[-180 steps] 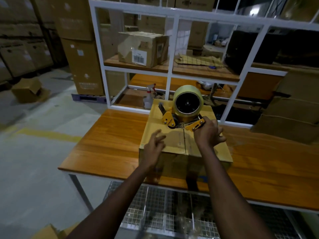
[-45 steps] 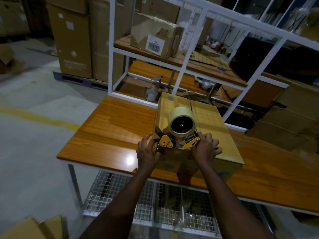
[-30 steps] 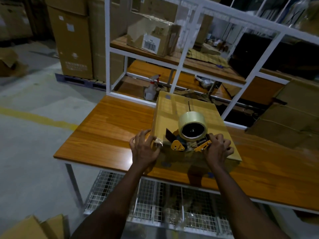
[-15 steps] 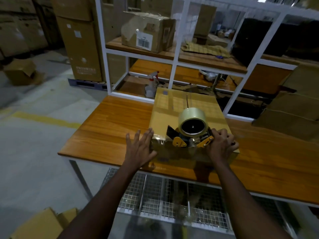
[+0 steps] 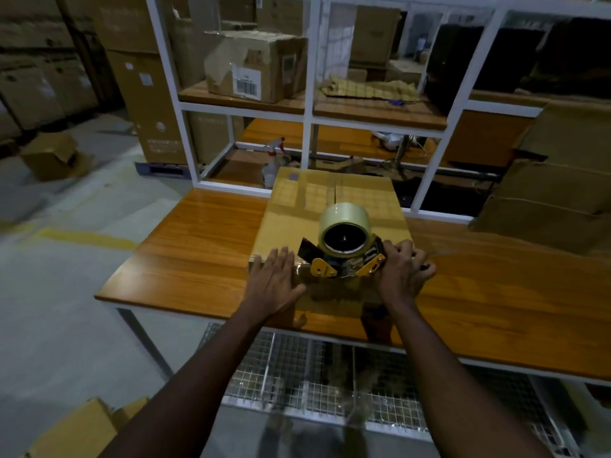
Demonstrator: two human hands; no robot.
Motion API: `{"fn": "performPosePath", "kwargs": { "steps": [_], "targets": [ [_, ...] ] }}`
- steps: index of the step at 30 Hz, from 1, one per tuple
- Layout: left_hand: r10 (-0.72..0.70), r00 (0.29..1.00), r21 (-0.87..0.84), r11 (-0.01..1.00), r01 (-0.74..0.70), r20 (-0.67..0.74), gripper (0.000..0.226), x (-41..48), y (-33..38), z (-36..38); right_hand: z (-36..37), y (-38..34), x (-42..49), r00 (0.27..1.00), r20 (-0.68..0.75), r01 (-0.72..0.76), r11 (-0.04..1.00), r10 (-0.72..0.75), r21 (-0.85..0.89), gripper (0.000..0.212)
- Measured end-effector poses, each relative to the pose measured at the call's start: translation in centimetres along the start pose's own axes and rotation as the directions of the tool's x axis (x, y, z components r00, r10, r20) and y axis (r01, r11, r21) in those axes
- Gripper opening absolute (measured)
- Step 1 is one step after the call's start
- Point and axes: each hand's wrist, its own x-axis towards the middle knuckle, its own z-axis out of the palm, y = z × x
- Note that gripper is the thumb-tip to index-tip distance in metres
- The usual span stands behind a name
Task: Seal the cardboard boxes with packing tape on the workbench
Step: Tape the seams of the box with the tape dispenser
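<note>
Head view shows the cardboard box (image 5: 334, 206) sitting on the orange wooden workbench (image 5: 198, 252), its near face close to the bench's front edge. The right hand (image 5: 401, 272) curls round the handle of the tape dispenser (image 5: 344, 246), whose yellow-sided nose rests at the box's near top edge — likely so the tape can be cut or carried down the front face. The left hand (image 5: 274, 279) lies flat, fingers straight, pressing the lid's near left corner, apparently to steady the box. Behind stands a white shelf frame (image 5: 310, 127) with a spray bottle (image 5: 272, 163) and a labelled carton (image 5: 254, 66); a wire mesh shelf (image 5: 314, 368) runs below — the room is a dim warehouse
</note>
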Motion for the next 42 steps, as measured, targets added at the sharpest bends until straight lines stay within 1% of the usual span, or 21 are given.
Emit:
{"fn": "performPosePath", "kwargs": {
  "steps": [5, 8, 10, 12, 14, 15, 16, 18, 19, 22, 25, 27, 29, 32, 35, 36, 38, 40, 42],
  "targets": [
    [-0.002, 1.0, 0.048, 0.999, 0.002, 0.01, 0.107, 0.0, -0.1, -0.1, -0.1, 3.9, 0.6, 0.999, -0.035, -0.012, 1.0, 0.013, 0.017, 0.038],
    [-0.029, 0.999, 0.055, 0.998, 0.028, 0.014, 0.106, 0.0, 0.1, 0.0, -0.5, 7.5, 1.3, 0.995, -0.074, -0.066, 0.997, 0.069, 0.044, 0.03],
    [-0.063, 0.998, 0.067, 0.996, 0.062, 0.008, 0.106, 0.0, 0.7, -0.1, -0.7, 8.9, 1.6, 0.993, -0.077, -0.089, 0.994, 0.094, 0.068, 0.024],
    [-0.129, 0.992, 0.06, 0.99, 0.128, 0.012, 0.109, 0.1, 1.6, -0.1, -0.8, 9.1, 1.5, 0.993, -0.071, -0.085, 0.993, 0.09, 0.081, 0.024],
    [-0.172, 0.985, 0.057, 0.984, 0.171, 0.029, 0.111, 0.7, 3.3, -0.6, -1.0, 8.9, 1.5, 0.994, -0.076, -0.071, 0.992, 0.079, 0.102, 0.017],
    [-0.154, 0.987, 0.062, 0.987, 0.151, 0.036, 0.109, 1.1, 4.5, -0.9, -1.1, 8.8, 1.5, 0.993, -0.089, -0.067, 0.99, 0.079, 0.124, 0.013],
    [-0.102, 0.994, 0.075, 0.992, 0.098, 0.049, 0.103, 1.6, 5.9, -1.0, -1.3, 8.8, 1.5, 0.992, -0.095, -0.064, 0.987, 0.078, 0.147, 0.011],
    [0.021, 0.995, 0.091, 0.995, -0.03, 0.093, 0.09, 2.3, 8.6, -1.0, -1.9, 8.9, 1.6, 0.996, -0.055, -0.056, 0.983, 0.067, 0.176, 0.016],
    [0.046, 0.993, 0.095, 0.994, -0.057, 0.107, 0.087, 2.4, 9.5, -0.9, -2.2, 9.0, 1.6, 0.998, -0.029, -0.047, 0.983, 0.053, 0.176, 0.02],
    [0.018, 0.994, 0.151, 0.988, -0.034, 0.104, 0.089, 2.1, 10.1, -0.2, -2.8, 9.5, 1.6, 1.0, -0.004, -0.003, 0.985, 0.003, 0.175, 0.024],
    [0.002, 0.995, 0.155, 0.988, -0.018, 0.102, 0.09, 1.9, 10.2, -0.4, -2.9, 11.0, 1.8, 0.999, 0.009, -0.042, 0.982, 0.041, 0.185, 0.027],
    [-0.002, 0.995, 0.148, 0.989, -0.013, 0.099, 0.091, 1.8, 10.5, -0.6, -2.7, 13.3, 2.1, 0.997, -0.034, -0.061, 0.983, 0.068, 0.175, 0.028],
    [-0.008, 0.994, 0.149, 0.989, -0.008, 0.108, 0.09, 1.7, 10.8, -0.8, -2.4, 15.8, 2.4, 0.994, -0.044, -0.088, 0.981, 0.097, 0.173, 0.039],
    [-0.055, 0.99, 0.127, 0.991, 0.039, 0.127, 0.09, 1.8, 11.4, -0.9, -2.5, 17.3, 2.6, 0.992, 0.0, -0.121, 0.979, 0.123, 0.164, 0.051],
    [-0.126, 0.985, 0.105, 0.988, 0.113, 0.121, 0.085, 2.5, 13.2, -1.3, -2.6, 17.1, 2.8, 0.992, 0.026, -0.122, 0.979, 0.12, 0.163, 0.047],
    [-0.109, 0.987, 0.108, 0.989, 0.097, 0.116, 0.085, 2.8, 14.0, -1.4, -2.5, 17.1, 3.0, 0.992, 0.04, -0.127, 0.979, 0.122, 0.159, 0.044],
    [-0.027, 0.993, 0.129, 0.992, 0.012, 0.116, 0.084, 3.2, 16.1, -1.3, -2.2, 17.2, 3.1, 0.99, 0.066, -0.134, 0.981, 0.126, 0.142, 0.044],
    [0.026, 0.991, 0.148, 0.988, -0.045, 0.13, 0.083, 3.3, 17.4, -0.8, -2.0, 17.4, 3.2, 0.99, 0.064, -0.135, 0.979, 0.127, 0.151, 0.044],
    [0.031, 0.993, 0.16, 0.986, -0.049, 0.113, 0.093, 3.3, 17.4, -0.1, -1.8, 17.6, 3.2, 0.992, 0.051, -0.126, 0.973, 0.118, 0.193, 0.043]
  ]
}}
